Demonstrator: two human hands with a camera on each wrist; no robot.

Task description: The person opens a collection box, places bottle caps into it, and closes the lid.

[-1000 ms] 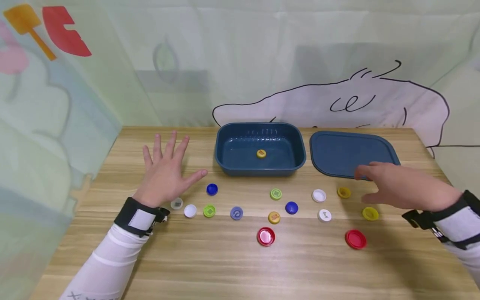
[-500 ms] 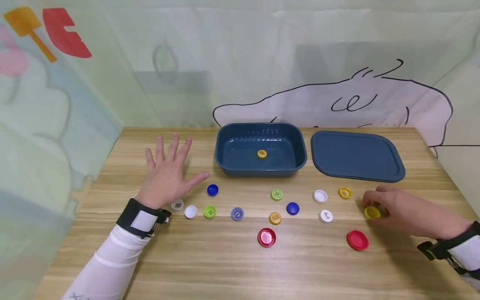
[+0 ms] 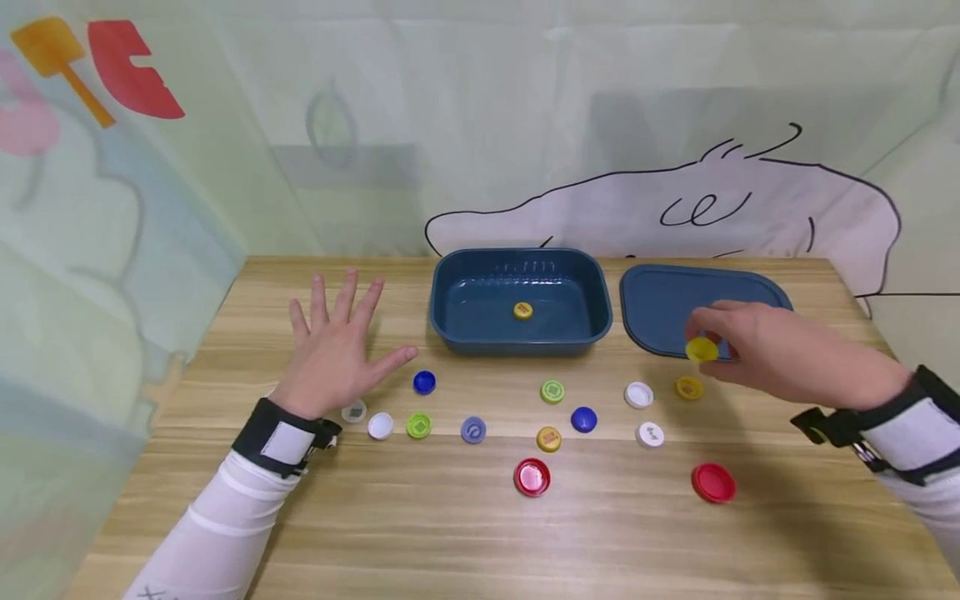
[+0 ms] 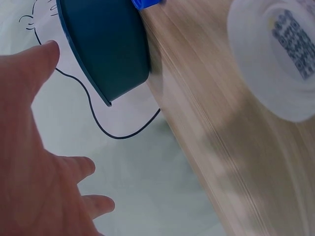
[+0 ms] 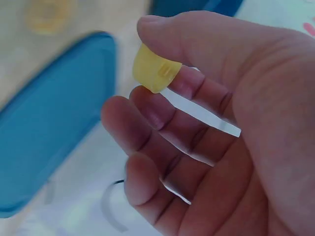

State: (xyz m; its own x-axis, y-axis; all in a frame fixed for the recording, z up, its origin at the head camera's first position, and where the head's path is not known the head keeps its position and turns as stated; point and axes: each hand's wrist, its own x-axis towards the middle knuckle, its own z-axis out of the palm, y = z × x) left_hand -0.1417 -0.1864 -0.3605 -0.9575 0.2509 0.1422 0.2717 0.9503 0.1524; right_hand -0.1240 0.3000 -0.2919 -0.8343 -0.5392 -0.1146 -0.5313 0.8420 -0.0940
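Observation:
My right hand (image 3: 780, 350) pinches a yellow bottle cap (image 3: 701, 350) between thumb and fingers, held up over the front edge of the flat blue lid (image 3: 645, 304). In the right wrist view the yellow cap (image 5: 155, 71) shows side-on under the thumb. Below it on the table lies another yellow cap (image 3: 689, 387). My left hand (image 3: 330, 358) is spread with fingers straight, holding nothing. A whitish cap (image 3: 354, 411) lies beside its wrist, and a dark blue cap (image 3: 424, 382) to the right of its thumb.
A deep blue basin (image 3: 480, 343) at the back holds one yellow cap (image 3: 522, 310). Several green, white, blue and orange caps lie across the table, with a red cap (image 3: 532, 477) nearer the front and another red cap (image 3: 713, 483) at right. A printed cloth (image 3: 495, 125) hangs behind.
My right hand went down to the yellow cap near the right side, took hold of it, and lifted it up and leftward toward the lid. The left hand stays put.

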